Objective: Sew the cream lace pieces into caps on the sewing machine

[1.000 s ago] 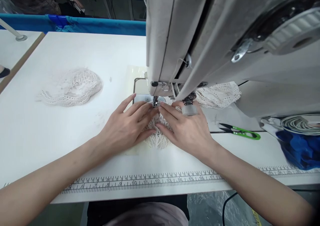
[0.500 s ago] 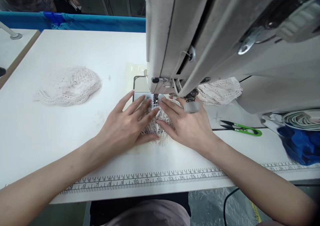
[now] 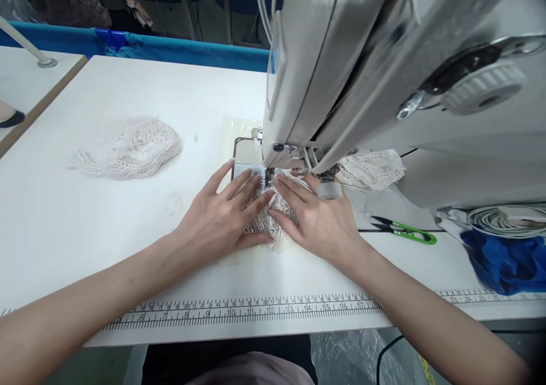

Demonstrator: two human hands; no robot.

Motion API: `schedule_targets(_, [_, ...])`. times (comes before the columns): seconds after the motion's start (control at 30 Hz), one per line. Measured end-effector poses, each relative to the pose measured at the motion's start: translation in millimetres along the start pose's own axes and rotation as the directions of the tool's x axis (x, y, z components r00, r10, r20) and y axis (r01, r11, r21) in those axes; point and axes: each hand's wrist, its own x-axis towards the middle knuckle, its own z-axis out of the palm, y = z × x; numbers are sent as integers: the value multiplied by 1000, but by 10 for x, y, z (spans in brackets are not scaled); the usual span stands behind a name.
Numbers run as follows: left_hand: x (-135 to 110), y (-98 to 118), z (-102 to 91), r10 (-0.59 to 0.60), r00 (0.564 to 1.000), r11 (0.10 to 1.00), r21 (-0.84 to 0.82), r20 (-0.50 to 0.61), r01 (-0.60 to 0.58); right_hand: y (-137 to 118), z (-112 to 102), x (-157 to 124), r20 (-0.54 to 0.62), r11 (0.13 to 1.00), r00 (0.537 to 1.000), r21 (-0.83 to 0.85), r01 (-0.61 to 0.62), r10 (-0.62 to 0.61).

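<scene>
"Left hand [image 3: 217,217] and right hand [image 3: 322,223] flat?"
"Yes, fingers spread. I press lace [image 3: 261,223] by the sewing machine [image 3: 315,78], hiding some."
"Around you?"
"White tabletop [image 3: 128,223], blue cloth [image 3: 191,52] behind."

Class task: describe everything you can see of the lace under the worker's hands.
The lace is off-white and openwork, a mesh of fine strands that looks like soft textile. It lies bunched on the white worktop, its upper part beneath the sewing machine's head, by the presser foot. Fingers of the left hand rest on its left side, those of the right hand on its right. Hands and machine hide much of it, so its full outline cannot be told.
</scene>
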Motion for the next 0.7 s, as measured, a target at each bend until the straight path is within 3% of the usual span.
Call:
schedule_targets(0.33, [-5, 20, 18, -22, 1000, 997, -74, -18, 21, -7, -18, 7, 1, 1000, 1000, 26, -3, 3])
schedule_targets(0.43, [-15, 19, 20, -17, 999, 1000, -22, -38, 17, -8, -28, 3, -27, 999, 999, 46, 24, -23])
schedule_targets(0.53, [-40, -22, 17, 80, 988, 997, 4, -130, -80, -1, -57, -9, -114, 988, 987, 93, 121, -111])
schedule_targets(0.7, [-69, -97, -23, 337, 914, 937, -10, -224, -348, 33, -124, -39, -217, 943, 948, 188, 274, -232])
